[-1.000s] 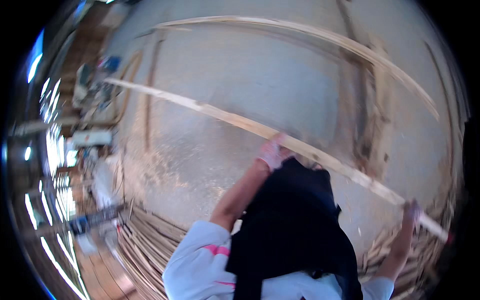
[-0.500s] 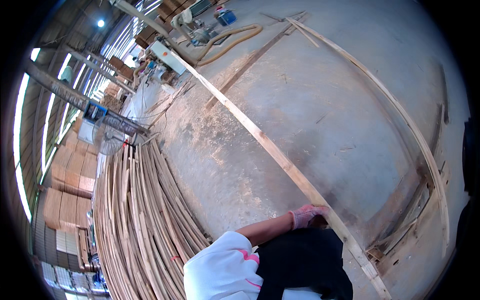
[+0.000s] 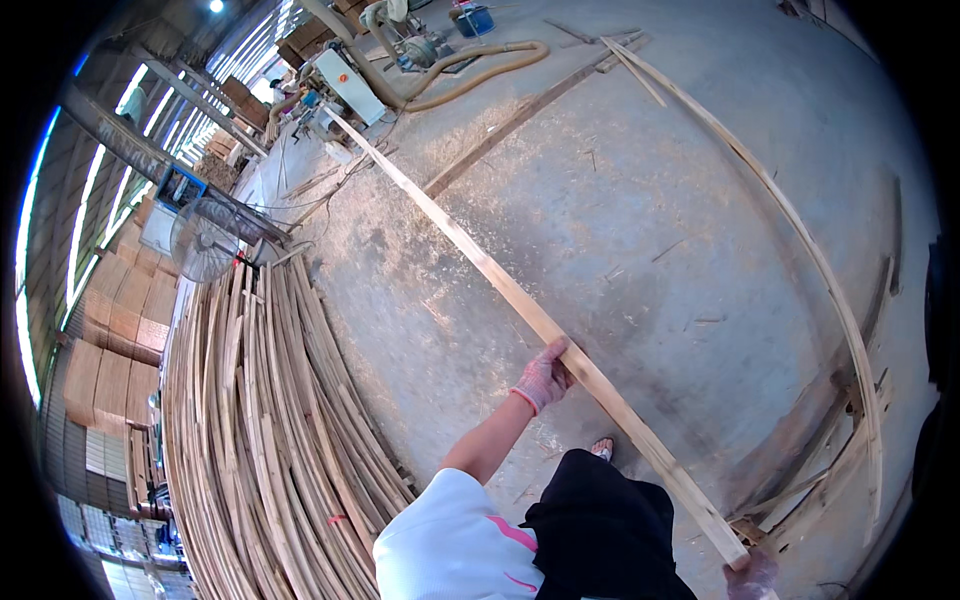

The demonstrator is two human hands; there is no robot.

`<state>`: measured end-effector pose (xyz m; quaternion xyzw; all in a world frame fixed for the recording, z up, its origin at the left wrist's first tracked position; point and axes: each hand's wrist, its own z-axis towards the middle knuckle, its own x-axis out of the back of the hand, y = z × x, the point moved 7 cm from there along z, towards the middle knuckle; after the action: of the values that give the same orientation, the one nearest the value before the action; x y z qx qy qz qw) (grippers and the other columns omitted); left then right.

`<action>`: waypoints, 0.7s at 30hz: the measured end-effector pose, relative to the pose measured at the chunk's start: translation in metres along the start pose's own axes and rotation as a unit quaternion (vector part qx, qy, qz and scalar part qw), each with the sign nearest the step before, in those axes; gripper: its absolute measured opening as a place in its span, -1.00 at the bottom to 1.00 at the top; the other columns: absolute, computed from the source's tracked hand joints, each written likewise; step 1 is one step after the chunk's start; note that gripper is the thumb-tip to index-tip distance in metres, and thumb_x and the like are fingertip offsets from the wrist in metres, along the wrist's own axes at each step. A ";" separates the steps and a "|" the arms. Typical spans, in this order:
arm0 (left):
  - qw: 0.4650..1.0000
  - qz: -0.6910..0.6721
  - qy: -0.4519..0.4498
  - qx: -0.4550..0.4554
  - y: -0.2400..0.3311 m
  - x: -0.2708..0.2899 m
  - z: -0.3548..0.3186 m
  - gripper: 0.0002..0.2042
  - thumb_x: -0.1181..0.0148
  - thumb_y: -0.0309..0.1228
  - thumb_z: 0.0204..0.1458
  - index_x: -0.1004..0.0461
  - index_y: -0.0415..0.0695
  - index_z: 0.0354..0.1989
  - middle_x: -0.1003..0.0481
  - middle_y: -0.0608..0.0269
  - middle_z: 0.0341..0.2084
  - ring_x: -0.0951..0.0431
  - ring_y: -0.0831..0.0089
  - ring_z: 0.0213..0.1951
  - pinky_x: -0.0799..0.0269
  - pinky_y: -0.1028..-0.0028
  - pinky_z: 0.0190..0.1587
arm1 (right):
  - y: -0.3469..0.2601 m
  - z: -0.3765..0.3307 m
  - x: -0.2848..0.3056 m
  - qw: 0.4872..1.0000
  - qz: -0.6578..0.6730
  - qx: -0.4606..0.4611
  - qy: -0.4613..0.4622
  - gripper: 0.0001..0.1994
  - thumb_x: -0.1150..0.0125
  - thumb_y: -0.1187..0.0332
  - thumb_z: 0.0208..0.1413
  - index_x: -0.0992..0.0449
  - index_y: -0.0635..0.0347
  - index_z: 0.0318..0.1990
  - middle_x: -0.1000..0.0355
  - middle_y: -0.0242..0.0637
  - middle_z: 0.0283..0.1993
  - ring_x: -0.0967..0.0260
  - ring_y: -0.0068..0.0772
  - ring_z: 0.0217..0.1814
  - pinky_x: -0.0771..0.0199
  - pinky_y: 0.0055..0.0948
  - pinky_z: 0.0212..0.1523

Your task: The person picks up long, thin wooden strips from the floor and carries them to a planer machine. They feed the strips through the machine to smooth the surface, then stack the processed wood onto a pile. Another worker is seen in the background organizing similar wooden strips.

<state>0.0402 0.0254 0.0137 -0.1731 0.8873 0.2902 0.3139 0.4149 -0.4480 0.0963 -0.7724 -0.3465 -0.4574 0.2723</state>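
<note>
1. The wooden strip, long and pale, runs diagonally from the upper left of the view down to the lower right, in front of the person. Compared with half a second ago, it crosses the view along much the same diagonal.
2. The left hand, in a pinkish glove, now appears higher and farther left than before. The right hand, out of view then, now shows at the lower edge. A sandalled foot has also come into view.
3. The left hand grips the strip along its length, thumb over the upper face and the other fingers beneath. Most of the strip stretches away beyond this hand.
4. The right hand is at the strip's near part; it is blurred and cut off, so I cannot tell how its fingers are set.
5. Below lies a grey concrete floor, strewn with wood shavings. A second long strip curves along the right.
6. To the left lies a large pile of strips, with a round fan just past its far end and stacks of boards beyond.
7. Farther back stand a pale cabinet, a tan hose and a blue bucket.
</note>
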 end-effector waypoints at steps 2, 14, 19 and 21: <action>0.994 0.028 -0.087 0.054 -0.034 -0.045 -0.029 -0.66 -0.14 -0.21 0.05 -0.38 -0.23 -0.16 -0.52 0.14 -0.33 -0.55 0.21 -0.20 -0.49 0.19 -0.05 | -0.112 0.001 0.072 0.988 0.054 0.111 0.095 -0.51 -0.45 0.25 -0.48 -0.43 0.12 -0.26 -0.39 -0.13 -0.41 -0.37 -0.05 -0.33 -0.35 -0.16 -0.28; 0.984 -0.008 -0.181 0.000 -0.064 -0.138 -0.084 -0.66 -0.14 -0.09 0.02 -0.39 -0.11 -0.20 -0.43 0.29 -0.37 -0.45 0.38 -0.30 -0.42 0.32 -0.10 | 0.090 -0.057 0.103 0.985 0.134 -0.067 0.091 -0.56 0.02 0.01 0.12 -0.51 0.28 -0.24 -0.46 0.01 -0.42 -0.44 -0.09 -0.36 -0.39 -0.25 -0.31; 0.989 -0.129 -0.054 -0.051 -0.031 -0.148 -0.073 -0.72 -0.10 -0.13 0.07 -0.36 -0.12 -0.36 -0.32 0.33 -0.57 -0.37 0.38 -0.46 -0.42 0.23 -0.17 | 0.098 -0.094 0.139 0.949 0.126 -0.236 0.168 -0.56 0.03 0.03 0.14 -0.50 0.30 -0.26 -0.45 -0.01 -0.45 -0.42 -0.12 -0.40 -0.37 -0.26 -0.34; 0.988 -0.129 -0.051 -0.062 -0.016 -0.155 -0.068 -0.73 -0.10 -0.15 0.07 -0.35 -0.12 -0.36 -0.31 0.34 -0.58 -0.37 0.38 -0.49 -0.42 0.23 -0.22 | 0.074 -0.083 0.142 0.942 0.137 -0.246 0.184 -0.57 0.04 0.03 0.14 -0.50 0.30 -0.27 -0.44 -0.02 -0.46 -0.41 -0.14 -0.41 -0.36 -0.26 -0.36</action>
<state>0.1316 -0.0099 0.1525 -0.2903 0.8207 0.3104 0.3819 0.4783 -0.5132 0.2517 -0.7576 -0.0581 -0.6207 0.1932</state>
